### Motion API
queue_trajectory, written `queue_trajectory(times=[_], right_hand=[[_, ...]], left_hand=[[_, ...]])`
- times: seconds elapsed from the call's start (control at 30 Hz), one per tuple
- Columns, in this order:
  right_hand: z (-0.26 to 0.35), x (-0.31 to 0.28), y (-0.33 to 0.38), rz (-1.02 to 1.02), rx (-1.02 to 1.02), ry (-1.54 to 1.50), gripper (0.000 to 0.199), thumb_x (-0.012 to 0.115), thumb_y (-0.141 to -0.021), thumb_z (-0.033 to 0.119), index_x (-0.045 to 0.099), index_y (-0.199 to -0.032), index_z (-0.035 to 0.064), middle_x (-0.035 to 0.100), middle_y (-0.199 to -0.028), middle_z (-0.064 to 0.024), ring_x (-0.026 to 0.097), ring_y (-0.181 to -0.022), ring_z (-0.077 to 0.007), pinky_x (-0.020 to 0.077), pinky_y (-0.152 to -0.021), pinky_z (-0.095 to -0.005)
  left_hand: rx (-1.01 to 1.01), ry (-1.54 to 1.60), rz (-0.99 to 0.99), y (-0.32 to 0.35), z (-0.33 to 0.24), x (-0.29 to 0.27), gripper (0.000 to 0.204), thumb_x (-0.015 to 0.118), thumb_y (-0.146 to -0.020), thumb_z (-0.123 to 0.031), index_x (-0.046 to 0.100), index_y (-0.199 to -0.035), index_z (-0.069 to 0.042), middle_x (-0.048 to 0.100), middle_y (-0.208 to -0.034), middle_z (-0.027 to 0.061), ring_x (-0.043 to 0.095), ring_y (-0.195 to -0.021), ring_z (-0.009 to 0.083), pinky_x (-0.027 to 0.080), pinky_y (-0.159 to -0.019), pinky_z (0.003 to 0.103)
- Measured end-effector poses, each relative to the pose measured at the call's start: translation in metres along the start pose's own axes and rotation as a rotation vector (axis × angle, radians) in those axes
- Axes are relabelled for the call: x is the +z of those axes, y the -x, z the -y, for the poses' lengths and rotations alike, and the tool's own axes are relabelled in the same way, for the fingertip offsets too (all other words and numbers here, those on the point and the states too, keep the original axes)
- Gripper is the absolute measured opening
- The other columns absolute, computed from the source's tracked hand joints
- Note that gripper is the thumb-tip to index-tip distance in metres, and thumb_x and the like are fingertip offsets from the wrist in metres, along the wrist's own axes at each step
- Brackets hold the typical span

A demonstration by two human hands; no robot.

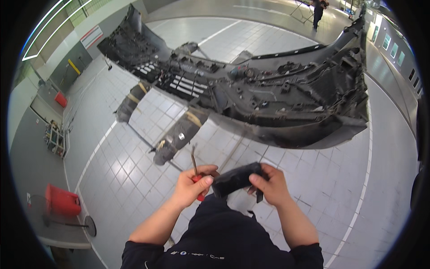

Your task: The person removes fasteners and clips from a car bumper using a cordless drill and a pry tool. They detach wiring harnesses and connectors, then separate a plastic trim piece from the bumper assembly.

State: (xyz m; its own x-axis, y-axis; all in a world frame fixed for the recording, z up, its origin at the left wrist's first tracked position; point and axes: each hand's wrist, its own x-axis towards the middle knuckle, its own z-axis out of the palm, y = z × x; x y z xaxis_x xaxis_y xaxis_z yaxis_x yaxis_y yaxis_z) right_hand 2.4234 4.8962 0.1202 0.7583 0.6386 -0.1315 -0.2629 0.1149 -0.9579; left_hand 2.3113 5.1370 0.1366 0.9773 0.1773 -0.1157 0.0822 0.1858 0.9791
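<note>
In front of my body, my right hand (273,183) grips the right end of a black plastic part (236,178), thumb on top. This part is oblong, with a narrow piece hanging down at its right end. My left hand (195,181) is closed around the red handle of a trim removal tool (194,158). The tool's thin metal shaft points up and away, its tip bent or forked. Left fingertips reach the part's left end; whether they grip it too, I cannot tell. Beyond both hands lies a large black bumper cover (268,127), its ribbed inner side facing up.
Padded supports (179,134) wrapped in dark material and tape hold up the bumper cover. At the left stand a red bin (62,200), a round-based stand (90,225) and a small rack (54,139). Far off, a person (318,13) stands near a tripod (304,11).
</note>
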Motion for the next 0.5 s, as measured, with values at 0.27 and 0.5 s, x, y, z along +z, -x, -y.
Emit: queue_trajectory(times=[0.27,0.5], right_hand=[[0.023,0.014,-0.003,0.023,0.073,0.001,0.032,0.058,-0.103,0.021,0.063,-0.118,-0.0075,0.072,-0.097,-0.0145,0.074,-0.082,-0.0241,0.0619,-0.067,-0.0333],[0.02,0.011,0.016,0.01,0.047,-0.079,0.039,0.053,-0.103,0.021,0.06,-0.123,-0.0117,0.072,-0.099,-0.0191,0.074,-0.081,-0.0274,0.0624,-0.064,-0.0353]], left_hand=[[-0.093,0.192,0.0,0.014,-0.002,-0.004,0.032,0.071,-0.097,-0.016,0.065,-0.123,0.003,0.062,-0.074,0.0052,0.054,-0.057,0.0118,0.044,-0.053,0.026],[-0.105,0.298,0.027,0.023,0.0,0.003,0.028,0.07,-0.097,-0.014,0.065,-0.12,0.002,0.067,-0.08,0.0087,0.056,-0.057,0.0132,0.044,-0.053,0.027]])
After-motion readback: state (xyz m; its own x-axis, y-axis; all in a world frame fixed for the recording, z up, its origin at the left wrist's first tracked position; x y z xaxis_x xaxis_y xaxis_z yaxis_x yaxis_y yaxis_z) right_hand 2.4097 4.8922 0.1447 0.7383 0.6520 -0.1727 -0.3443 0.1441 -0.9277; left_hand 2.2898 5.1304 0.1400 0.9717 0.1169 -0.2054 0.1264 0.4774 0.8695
